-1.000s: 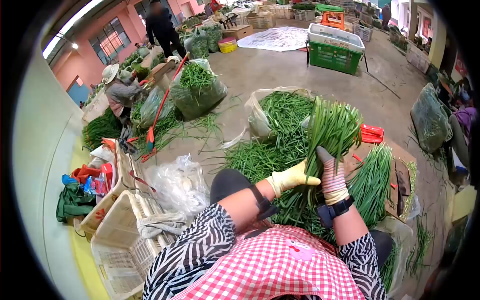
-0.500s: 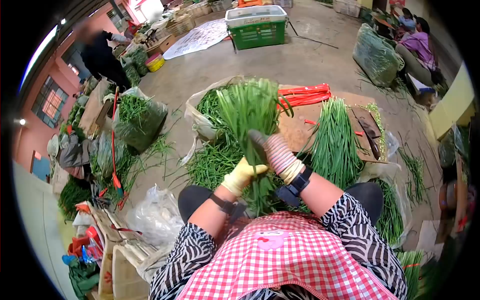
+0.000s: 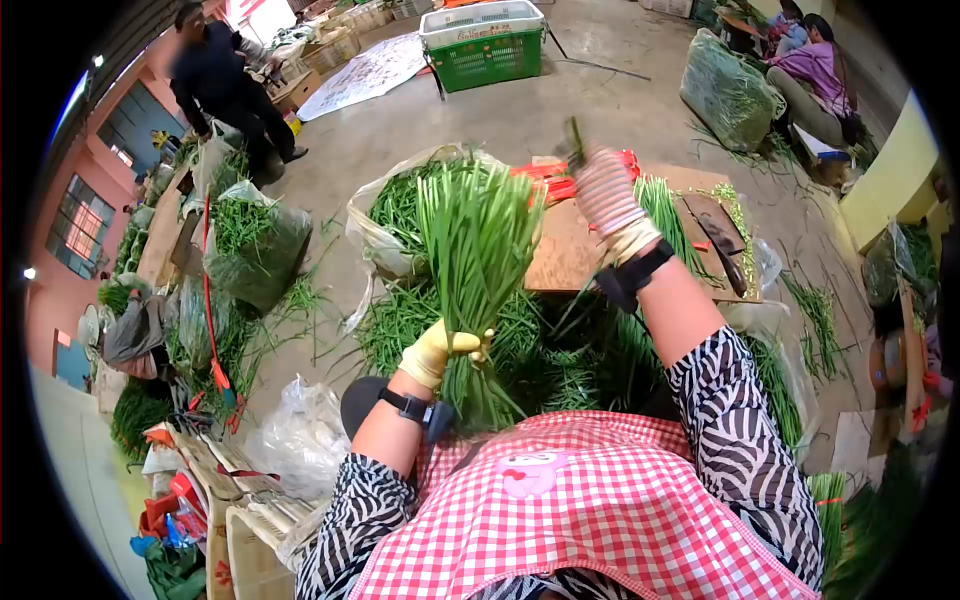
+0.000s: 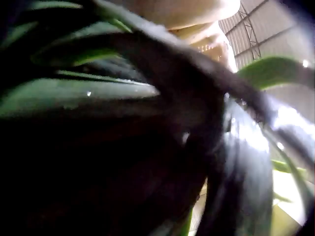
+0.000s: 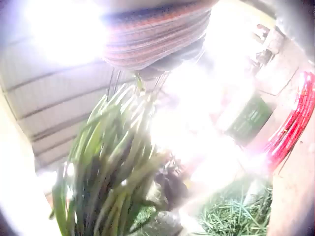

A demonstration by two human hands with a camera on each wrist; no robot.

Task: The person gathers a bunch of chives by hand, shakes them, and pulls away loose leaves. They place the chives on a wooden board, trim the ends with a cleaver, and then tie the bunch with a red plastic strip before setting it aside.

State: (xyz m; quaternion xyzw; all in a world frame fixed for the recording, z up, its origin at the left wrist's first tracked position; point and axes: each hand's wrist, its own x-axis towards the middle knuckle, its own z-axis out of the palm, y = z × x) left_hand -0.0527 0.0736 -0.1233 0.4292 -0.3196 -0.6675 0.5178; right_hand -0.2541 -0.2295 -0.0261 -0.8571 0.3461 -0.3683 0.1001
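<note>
In the head view my left hand (image 3: 442,352), in a pale yellow glove, grips an upright bunch of long green stalks (image 3: 478,235) around its lower part. My right hand (image 3: 606,192), in a striped glove, is raised to the right of the bunch, apart from it, and pinches a few thin dark green leaves (image 3: 574,140) at its fingertips. The right wrist view shows the striped glove (image 5: 157,37) above the bunch (image 5: 110,167). Dark blurred leaves (image 4: 182,98) fill most of the left wrist view, with part of the glove (image 4: 216,42) behind them.
A wooden board (image 3: 570,255) at the right bears red ties (image 3: 550,180), a pile of stalks (image 3: 662,215) and a dark blade (image 3: 733,270). Behind the bunch stands an open bag of greens (image 3: 395,215). Crumpled clear plastic (image 3: 305,435) lies left; a green crate (image 3: 487,58) stands farther off.
My right hand has left the bunch and moved up and right with a few leaves. My left hand still grips the bunch, a little further left in the view.
</note>
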